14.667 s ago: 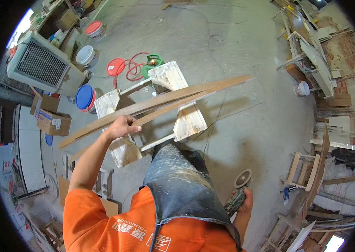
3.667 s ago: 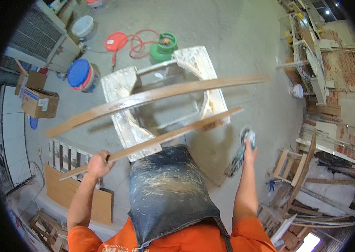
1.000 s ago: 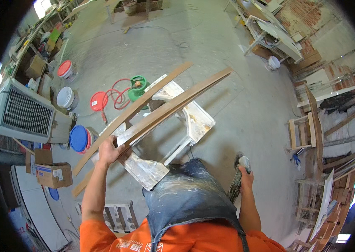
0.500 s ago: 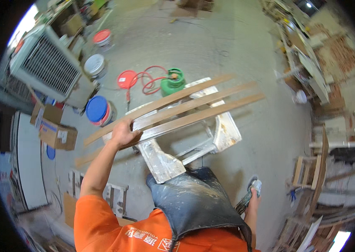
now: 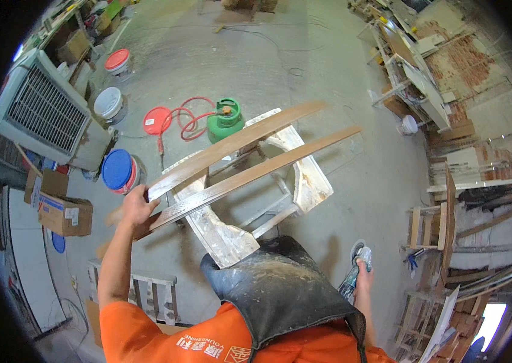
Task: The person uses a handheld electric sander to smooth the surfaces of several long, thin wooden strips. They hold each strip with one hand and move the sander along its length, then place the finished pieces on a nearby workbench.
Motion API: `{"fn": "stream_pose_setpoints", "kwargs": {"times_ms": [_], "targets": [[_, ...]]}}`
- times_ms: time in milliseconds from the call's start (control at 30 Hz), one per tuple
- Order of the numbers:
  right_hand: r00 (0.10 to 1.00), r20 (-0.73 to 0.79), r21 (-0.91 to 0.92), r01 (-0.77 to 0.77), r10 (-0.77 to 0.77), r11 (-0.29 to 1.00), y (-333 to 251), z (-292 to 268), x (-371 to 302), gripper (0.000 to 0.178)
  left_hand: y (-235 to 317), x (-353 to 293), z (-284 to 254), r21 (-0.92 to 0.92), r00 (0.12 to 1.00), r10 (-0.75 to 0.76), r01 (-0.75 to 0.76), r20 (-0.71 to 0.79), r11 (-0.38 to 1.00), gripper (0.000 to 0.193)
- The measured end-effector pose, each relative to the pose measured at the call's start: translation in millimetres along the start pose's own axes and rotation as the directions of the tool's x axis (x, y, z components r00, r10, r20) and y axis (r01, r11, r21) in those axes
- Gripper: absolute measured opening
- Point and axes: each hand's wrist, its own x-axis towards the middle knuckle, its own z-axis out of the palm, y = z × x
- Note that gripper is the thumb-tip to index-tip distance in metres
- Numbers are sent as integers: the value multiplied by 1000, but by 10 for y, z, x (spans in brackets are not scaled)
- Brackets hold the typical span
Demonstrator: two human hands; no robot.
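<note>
Two long brown wooden slats show, slanting across a white, stained work stand. My left hand (image 5: 138, 209) is closed at the left part of the upper slat (image 5: 231, 145); its fingers also come close to the lower slat (image 5: 268, 172), and whether they touch it I cannot tell. The work stand (image 5: 222, 236) has two curved-cut side pieces joined by bars. Low on my right side, apart from the slats, my right hand (image 5: 363, 279) grips a handheld angle grinder (image 5: 349, 283) with a round disc at its head.
Beyond the stand are a green gas cylinder (image 5: 225, 124) with a red hose (image 5: 192, 115) and a red lid (image 5: 157, 120). Lidded buckets (image 5: 119, 169), a grey air cooler (image 5: 47, 109) and a cardboard box (image 5: 65, 215) stand left. Timber racks (image 5: 443, 224) line the right.
My left hand has moved left along the slats. Three separate slats showed before; two show now, the upper one looking wider. My right hand still holds the grinder.
</note>
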Motion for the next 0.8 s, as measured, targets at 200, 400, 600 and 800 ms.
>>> {"fn": "stream_pose_setpoints", "kwargs": {"times_ms": [200, 400, 600, 800], "targets": [[996, -84, -69, -15, 9, 998, 51, -23, -6, 79, -272, -20, -35, -38, 999, 27, -29, -39, 999, 38], [999, 33, -96, 17, -14, 995, -38, 37, -71, 84, -572, 107, 52, 7, 979, 174, -174, -110, 985, 41], [991, 127, -52, 55, -48, 997, 307, -147, 214, 71, -790, 173, 332, -24, 983, 136, -139, -121, 990, 45], [985, 140, -99, 114, -100, 989, 117, -56, -6, 42, -709, 46, 398, 49, 991, 37, -31, -127, 998, 50]]}}
